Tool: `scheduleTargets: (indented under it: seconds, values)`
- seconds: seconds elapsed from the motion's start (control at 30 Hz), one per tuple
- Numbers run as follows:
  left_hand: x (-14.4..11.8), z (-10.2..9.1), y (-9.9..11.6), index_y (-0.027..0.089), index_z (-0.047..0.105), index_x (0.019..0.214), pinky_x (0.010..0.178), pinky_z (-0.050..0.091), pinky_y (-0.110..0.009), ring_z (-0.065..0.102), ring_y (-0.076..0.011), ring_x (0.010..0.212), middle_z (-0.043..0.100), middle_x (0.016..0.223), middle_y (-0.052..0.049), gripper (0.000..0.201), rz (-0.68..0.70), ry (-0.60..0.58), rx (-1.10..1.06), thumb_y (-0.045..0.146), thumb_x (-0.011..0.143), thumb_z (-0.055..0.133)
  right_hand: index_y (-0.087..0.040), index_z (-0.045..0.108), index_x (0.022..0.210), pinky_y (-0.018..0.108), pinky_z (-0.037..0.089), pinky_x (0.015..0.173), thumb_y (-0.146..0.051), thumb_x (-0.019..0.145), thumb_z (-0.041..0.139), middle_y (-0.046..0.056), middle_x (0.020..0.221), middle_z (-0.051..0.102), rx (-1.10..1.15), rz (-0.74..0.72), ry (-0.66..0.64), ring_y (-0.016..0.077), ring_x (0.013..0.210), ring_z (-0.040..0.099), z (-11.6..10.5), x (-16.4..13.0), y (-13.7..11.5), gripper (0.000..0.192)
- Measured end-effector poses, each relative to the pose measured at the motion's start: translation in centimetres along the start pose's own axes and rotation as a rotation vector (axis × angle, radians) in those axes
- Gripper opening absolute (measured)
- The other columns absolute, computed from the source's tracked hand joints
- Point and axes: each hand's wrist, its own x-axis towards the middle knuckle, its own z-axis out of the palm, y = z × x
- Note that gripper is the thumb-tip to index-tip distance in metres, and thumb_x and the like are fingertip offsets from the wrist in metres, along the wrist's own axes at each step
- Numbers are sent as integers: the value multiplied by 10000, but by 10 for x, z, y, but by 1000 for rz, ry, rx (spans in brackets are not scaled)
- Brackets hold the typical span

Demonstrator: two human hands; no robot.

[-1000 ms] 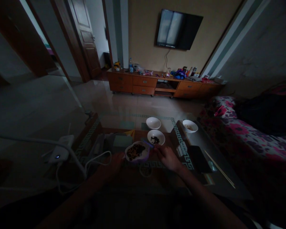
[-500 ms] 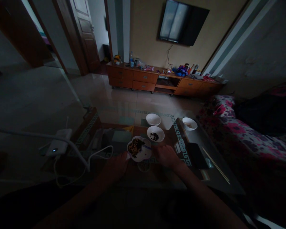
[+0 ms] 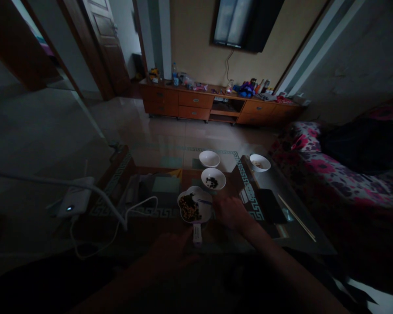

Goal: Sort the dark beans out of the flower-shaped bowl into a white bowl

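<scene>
Bean dish (image 3: 194,208) sits just left of the right hand (image 3: 229,212), whose grip is too dark to tell.

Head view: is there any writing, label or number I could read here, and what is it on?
No text can be read.
Small label below the scoop-shaped dish, near the left hand: markings too blurred.
Bottles on the cabinet: too small.
Right hand: holds a thin tool, no print.

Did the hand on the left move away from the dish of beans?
Yes. The left hand was beside the flower-shaped dish earlier; now it sits nearer the person, below the dish. The white bowl behind keeps its place.
</scene>
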Motion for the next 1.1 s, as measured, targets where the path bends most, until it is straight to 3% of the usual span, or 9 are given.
scheduleTargets:
  seconds: [0.07,0.17,0.33,0.47,0.6,0.8,1.1]
  values:
    - [9,5,8,158,352,1638,961,553,-626,653,-456,1173,651,1357,-204,766,59,-19,49,595,1051,579,-155,728,1184,379,509,731,-255,1066,430,176,949,785,-15,1,-27,310,826,764,1,6,-2,335]
    - [27,12,14,159,469,1548,993,561,-613,619,-461,1236,597,1430,-215,720,155,54,51,584,1003,670,-159,662,1313,356,523,755,-228,1060,448,167,1052,784,-7,-45,-50,285,913,772,2,13,-6,338]
    - [52,14,18,189,513,1490,924,591,-574,687,-413,1072,692,1225,-177,654,186,134,2,584,993,668,-187,649,1311,344,530,765,-208,1075,426,162,1103,781,-55,-2,-91,280,967,780,-11,17,-13,325]
    - [54,14,15,193,475,1512,867,600,-548,712,-389,978,730,1067,-142,659,150,90,-59,492,973,707,-166,649,1309,339,524,760,-218,1081,422,164,1060,783,-57,-18,-101,283,948,780,-23,10,-14,326]
    - [44,17,10,218,537,1426,927,586,-541,685,-371,1082,712,1158,-122,567,237,129,-78,344,924,771,-158,531,1514,351,534,772,-234,1087,422,161,1022,776,-46,-153,-105,272,931,767,-19,5,-9,447]
    - [37,6,14,176,635,1154,913,596,-495,671,-354,1107,692,1199,-122,240,179,51,128,294,965,724,-170,629,1398,344,514,751,-235,1061,464,141,969,771,-41,-196,-103,251,888,751,-9,8,-7,381]
    - [42,12,13,172,601,1286,978,579,-520,644,-355,1180,654,1323,-131,322,273,80,197,247,978,659,-199,693,1270,325,492,765,-266,1066,489,135,1079,794,-24,-284,-116,282,958,755,-8,14,-22,296]
